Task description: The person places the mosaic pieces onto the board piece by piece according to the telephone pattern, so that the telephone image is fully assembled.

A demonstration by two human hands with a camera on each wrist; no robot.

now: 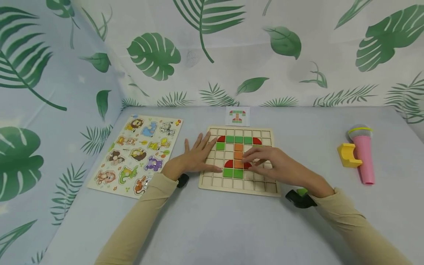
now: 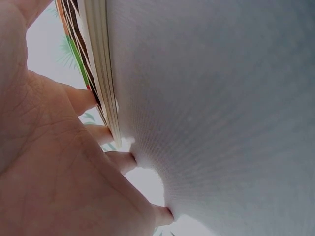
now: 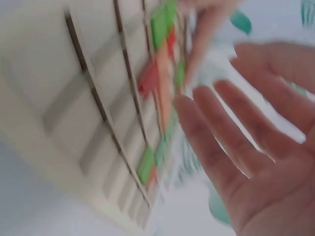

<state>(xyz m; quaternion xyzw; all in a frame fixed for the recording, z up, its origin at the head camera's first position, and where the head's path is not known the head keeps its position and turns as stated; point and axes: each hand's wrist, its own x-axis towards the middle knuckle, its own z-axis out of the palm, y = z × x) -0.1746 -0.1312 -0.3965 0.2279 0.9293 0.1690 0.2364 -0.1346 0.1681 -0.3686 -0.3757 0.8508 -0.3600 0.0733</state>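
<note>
A wooden grid board (image 1: 218, 183) lies on the table. Its cells hold green square tiles (image 1: 238, 173), orange square tiles (image 1: 238, 155) and red quarter-round tiles (image 1: 229, 163). My left hand (image 1: 195, 158) rests at the board's left edge with its fingers spread; in the left wrist view some fingertips touch the board and others the table. My right hand (image 1: 273, 163) hovers over the board's right half. From the right wrist, its fingers (image 3: 221, 128) look extended and hold nothing. One red tile (image 3: 148, 77) sits near them. Part of the board's right side is hidden under this hand.
Behind the board stands a pattern card (image 1: 237, 116) with the same colours. An animal puzzle board (image 1: 135, 156) lies at the left. To the right are a pink toy microphone (image 1: 363, 156) and a yellow block (image 1: 348, 155) with a curved notch. Leaf-print cloth hangs behind.
</note>
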